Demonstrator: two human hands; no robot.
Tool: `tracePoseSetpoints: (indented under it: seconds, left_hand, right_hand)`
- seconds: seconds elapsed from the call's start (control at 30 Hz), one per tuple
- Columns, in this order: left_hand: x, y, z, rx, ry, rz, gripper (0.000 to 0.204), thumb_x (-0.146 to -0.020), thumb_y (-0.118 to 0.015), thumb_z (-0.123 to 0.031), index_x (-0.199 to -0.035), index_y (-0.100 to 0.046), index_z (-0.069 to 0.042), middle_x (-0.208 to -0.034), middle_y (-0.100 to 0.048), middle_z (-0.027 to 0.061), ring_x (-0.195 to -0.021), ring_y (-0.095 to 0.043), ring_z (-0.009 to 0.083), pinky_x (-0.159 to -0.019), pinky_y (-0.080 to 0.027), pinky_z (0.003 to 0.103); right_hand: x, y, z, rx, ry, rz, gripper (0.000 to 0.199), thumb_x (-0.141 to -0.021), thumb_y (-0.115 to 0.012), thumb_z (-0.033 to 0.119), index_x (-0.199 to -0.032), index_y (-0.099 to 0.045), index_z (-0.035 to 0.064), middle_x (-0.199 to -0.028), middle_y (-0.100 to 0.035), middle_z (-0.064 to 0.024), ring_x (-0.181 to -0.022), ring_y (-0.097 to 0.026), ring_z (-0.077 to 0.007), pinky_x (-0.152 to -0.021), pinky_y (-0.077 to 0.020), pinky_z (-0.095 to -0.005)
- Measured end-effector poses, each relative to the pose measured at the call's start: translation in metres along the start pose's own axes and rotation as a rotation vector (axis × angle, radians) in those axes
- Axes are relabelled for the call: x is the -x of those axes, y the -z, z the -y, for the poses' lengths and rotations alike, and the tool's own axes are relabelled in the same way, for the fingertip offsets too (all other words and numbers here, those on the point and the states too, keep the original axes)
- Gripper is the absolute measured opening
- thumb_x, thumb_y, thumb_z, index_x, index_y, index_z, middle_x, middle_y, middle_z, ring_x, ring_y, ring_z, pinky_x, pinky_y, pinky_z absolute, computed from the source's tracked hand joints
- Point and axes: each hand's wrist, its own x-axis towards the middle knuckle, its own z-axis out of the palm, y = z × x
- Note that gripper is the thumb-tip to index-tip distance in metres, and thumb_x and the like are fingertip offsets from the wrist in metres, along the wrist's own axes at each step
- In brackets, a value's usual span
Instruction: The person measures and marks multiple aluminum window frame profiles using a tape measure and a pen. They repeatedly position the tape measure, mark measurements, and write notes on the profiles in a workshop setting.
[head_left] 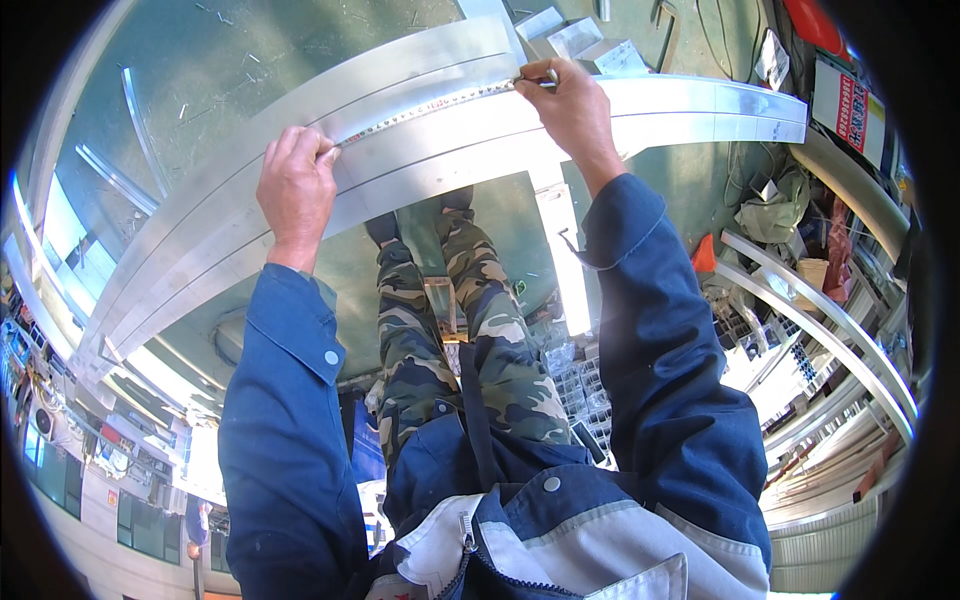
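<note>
A strip of measuring tape (420,107) lies stretched along a long silvery metal panel (450,135) marked with thin lengthwise lines. My left hand (297,185) is closed on the tape's left end, thumb and fingers pinched at the panel's surface. Whether the tape's case is inside that hand I cannot tell. At the tape's other end, my right hand (577,118) is closed in a pinch around a slim pen-like thing (552,77), its dark tip side close to the tape. The fingers hide most of it.
Metal block-shaped profiles (590,45) lie beyond the panel. Narrow metal strips (118,178) rest on the green floor at left. A bright upright bar (563,260) stands below the panel. Curved-looking long profiles (820,320) and a greenish bag (775,208) are at right.
</note>
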Motion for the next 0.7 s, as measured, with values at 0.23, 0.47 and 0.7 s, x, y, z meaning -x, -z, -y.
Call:
tracePoseSetpoints:
  seconds: [0.23,0.47,0.7]
  left_hand:
    - [0.0003,-0.0001,-0.0022,0.015,0.002,-0.012,0.015,-0.081,-0.077,-0.008,-0.084,-0.062,-0.011,-0.09,-0.064,0.0002,-0.086,-0.061,0.0246,-0.073,-0.05,0.038]
    - [0.0005,-0.0016,0.0003,0.013,0.007,-0.006,0.018,-0.079,-0.08,-0.011,-0.084,-0.063,-0.012,-0.091,-0.063,0.0003,-0.089,-0.062,0.0263,-0.073,-0.052,0.04]
    - [0.0002,-0.001,-0.0026,0.006,0.018,-0.01,0.017,-0.079,-0.08,-0.011,-0.084,-0.063,-0.013,-0.091,-0.063,0.0002,-0.089,-0.062,0.0264,-0.073,-0.052,0.041]
  right_hand:
    - [0.0007,-0.0005,-0.0007,-0.012,-0.001,-0.009,0.028,-0.093,-0.077,0.031,-0.114,-0.077,0.0134,-0.098,-0.079,-0.0054,-0.085,-0.075,-0.0205,-0.074,-0.057,-0.0326]
    - [-0.0001,-0.0006,-0.0006,-0.002,-0.008,-0.003,0.027,-0.092,-0.077,0.031,-0.113,-0.077,0.0138,-0.097,-0.079,-0.005,-0.084,-0.075,-0.0207,-0.074,-0.0569,-0.0329]
    - [-0.0015,-0.0012,-0.0044,-0.023,0.033,-0.025,0.028,-0.091,-0.078,0.032,-0.111,-0.077,0.0129,-0.096,-0.078,-0.0063,-0.083,-0.075,-0.0229,-0.074,-0.0569,-0.0348]
